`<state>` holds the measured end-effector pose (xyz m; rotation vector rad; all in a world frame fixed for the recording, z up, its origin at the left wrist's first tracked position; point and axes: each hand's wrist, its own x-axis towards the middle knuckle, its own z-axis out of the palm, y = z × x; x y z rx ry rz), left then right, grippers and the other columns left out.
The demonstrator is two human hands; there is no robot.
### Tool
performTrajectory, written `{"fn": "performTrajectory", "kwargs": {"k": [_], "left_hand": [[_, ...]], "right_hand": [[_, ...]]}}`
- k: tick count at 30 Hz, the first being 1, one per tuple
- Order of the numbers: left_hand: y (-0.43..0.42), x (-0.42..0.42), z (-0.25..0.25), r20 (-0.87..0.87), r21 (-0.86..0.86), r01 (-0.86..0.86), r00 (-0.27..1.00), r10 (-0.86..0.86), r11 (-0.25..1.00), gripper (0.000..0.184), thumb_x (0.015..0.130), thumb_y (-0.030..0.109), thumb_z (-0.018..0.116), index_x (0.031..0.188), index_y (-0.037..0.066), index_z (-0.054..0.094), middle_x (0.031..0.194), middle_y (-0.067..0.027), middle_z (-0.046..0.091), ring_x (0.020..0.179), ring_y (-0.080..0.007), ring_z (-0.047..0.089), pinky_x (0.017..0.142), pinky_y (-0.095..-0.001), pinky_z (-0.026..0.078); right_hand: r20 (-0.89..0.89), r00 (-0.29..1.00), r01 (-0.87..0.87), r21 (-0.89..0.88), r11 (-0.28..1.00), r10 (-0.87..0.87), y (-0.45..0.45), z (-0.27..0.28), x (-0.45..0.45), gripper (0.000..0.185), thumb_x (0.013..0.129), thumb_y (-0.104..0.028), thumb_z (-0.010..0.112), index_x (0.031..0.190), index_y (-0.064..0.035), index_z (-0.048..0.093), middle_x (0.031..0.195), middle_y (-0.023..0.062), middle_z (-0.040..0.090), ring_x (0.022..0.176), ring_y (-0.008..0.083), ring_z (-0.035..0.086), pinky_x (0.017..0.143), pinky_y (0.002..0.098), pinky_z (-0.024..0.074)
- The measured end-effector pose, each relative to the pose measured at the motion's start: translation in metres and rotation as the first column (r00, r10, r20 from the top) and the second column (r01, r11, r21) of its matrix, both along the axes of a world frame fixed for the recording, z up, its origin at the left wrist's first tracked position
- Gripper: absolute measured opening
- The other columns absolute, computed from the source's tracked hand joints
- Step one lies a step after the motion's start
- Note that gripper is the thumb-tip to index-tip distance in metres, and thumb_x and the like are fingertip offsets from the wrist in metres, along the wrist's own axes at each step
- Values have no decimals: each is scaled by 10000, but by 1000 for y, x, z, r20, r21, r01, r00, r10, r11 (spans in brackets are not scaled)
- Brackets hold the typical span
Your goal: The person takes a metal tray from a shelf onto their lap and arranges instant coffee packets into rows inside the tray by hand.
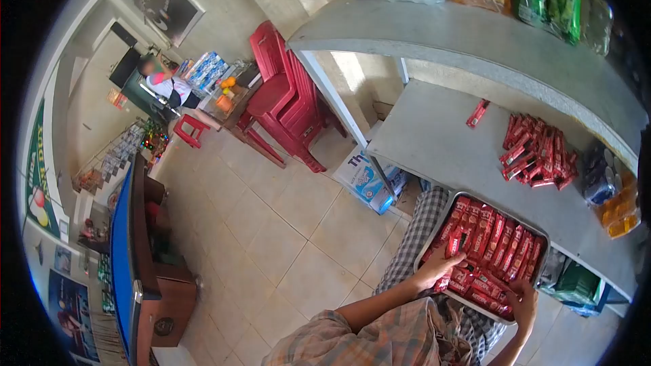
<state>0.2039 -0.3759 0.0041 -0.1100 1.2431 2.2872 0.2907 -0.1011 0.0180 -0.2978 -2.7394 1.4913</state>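
A metal tray (546, 247) rests on my lap, filled with rows of red coffee stick sachets (498, 240). My left hand (434, 272) is at the tray's left side, its thumb and fingers closed round a coffee sachet (444, 279). At the tray's lower right, my right hand (523, 305) has curled fingers against the ends of the lower sachets; whether it grips one is hidden. To the right, a loose pile of the same sachets (539, 152) lies on a grey shelf (434, 129), with a single sachet (478, 113) apart from it.
An upper shelf (434, 30) holds bottled drinks in plastic wrap. Packed drinks (610, 190) stand at the lower shelf's right end. Stacked red chairs (285, 98), a blue-and-white carton (369, 179) and a blue-topped table (122, 251) stand around. A person (166, 85) is at the back.
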Motion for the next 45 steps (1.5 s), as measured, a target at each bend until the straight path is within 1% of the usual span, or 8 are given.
{"fn": "performTrajectory", "kwargs": {"k": [6, 11, 20, 26, 32, 35, 38, 45], "left_hand": [[-6, 2, -6, 34, -44, 97, 995, -95, 994, 345, 905, 259, 616, 1153, 61, 482, 1043, -73, 606, 891, -135, 615, 666, -235, 501], [-7, 6, -5, -17, -179, 94, 995, -98, 979, 338, 899, 274, 627, 1130, 73, 481, 895, -56, 636, 448, -16, 428, 352, -198, 302], [-5, 4, -1, 21, -214, 125, 992, -124, 969, 449, 890, 251, 641, 1245, 68, 435, 912, -36, 606, 759, -81, 584, 606, -234, 481], [-5, 6, -18, 16, -178, 137, 991, -136, 974, 332, 904, 253, 622, 1141, 71, 477, 898, -35, 626, 643, -59, 564, 475, -197, 422], [-6, 5, -24, 41, -122, 157, 987, -154, 980, 336, 902, 248, 624, 1147, 69, 478, 968, -48, 614, 773, -84, 597, 588, -211, 483], [2, 8, -17, 36, -111, 36, 999, -32, 993, 307, 896, 254, 633, 1111, 80, 502, 884, -7, 591, 660, -59, 550, 529, -212, 458], [-4, 6, -12, 57, -84, 119, 992, -115, 989, 362, 896, 233, 633, 1172, 65, 472, 1057, -54, 591, 959, -134, 597, 703, -252, 507], [-5, 4, -22, 81, -13, 134, 988, -133, 991, 354, 895, 230, 633, 1169, 73, 473, 1040, -47, 592, 953, -142, 603, 753, -277, 515]], "right_hand": [[-229, 971, 91, 114, 989, -63, -5, 12, 1, 199, 647, 117, 569, 808, 2, 554, 821, 129, 552, 790, 297, 564, 724, 367, 457], [-185, 981, 115, 284, 952, -63, -4, 8, 16, 163, 666, 94, 548, 802, 4, 544, 781, 138, 515, 762, 303, 529, 707, 375, 433], [-274, 960, 32, 298, 954, 53, -26, 6, 5, 261, 670, 25, 682, 916, -9, 603, 934, 146, 594, 931, 308, 551, 823, 385, 443], [-207, 977, 15, 292, 956, 48, -36, 4, -5, 297, 632, -24, 740, 910, -15, 634, 903, 131, 615, 917, 317, 544, 830, 404, 435], [-117, 979, -106, 403, 909, 166, -27, 3, -5, 292, 603, -24, 739, 877, -41, 641, 879, 106, 586, 935, 299, 508, 848, 409, 396], [-87, 976, -151, 407, 901, 202, -26, 11, -8, 269, 593, -22, 735, 840, -46, 630, 869, 100, 580, 927, 298, 504, 844, 411, 387], [-68, 978, -156, 382, 911, 196, -28, 15, -9, 240, 596, -9, 722, 805, -41, 608, 850, 101, 573, 914, 304, 503, 841, 418, 383], [-242, 968, 53, 454, 889, 65, -25, 19, -8, 200, 638, 29, 657, 792, -40, 551, 804, 105, 545, 857, 307, 500, 849, 419, 383]]}}
